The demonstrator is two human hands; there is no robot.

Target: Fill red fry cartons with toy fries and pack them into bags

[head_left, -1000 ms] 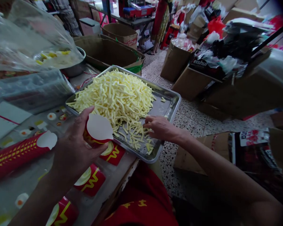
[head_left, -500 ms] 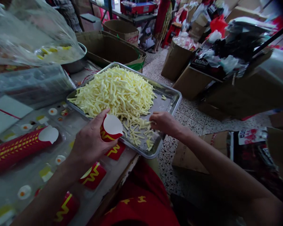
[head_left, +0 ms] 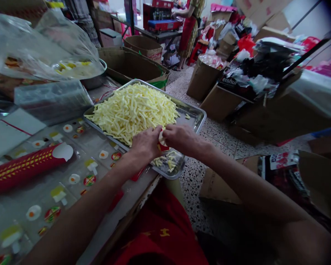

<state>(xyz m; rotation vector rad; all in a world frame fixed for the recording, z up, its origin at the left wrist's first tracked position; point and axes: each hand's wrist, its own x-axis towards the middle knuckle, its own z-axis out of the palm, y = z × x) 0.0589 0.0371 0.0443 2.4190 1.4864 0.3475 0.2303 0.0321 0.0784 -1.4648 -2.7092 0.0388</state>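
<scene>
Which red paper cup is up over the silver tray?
The red cup between the left hand and the right hand. The stacked red cups lie sideways on the table instead, left of the silver tray.

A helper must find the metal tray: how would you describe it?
Start at the table with food pictures. At its edge, below the left hand and right hand, sits a silvery tray. Unlike the nearby plastic box, it holds heaped pale yellow sticks.
</scene>
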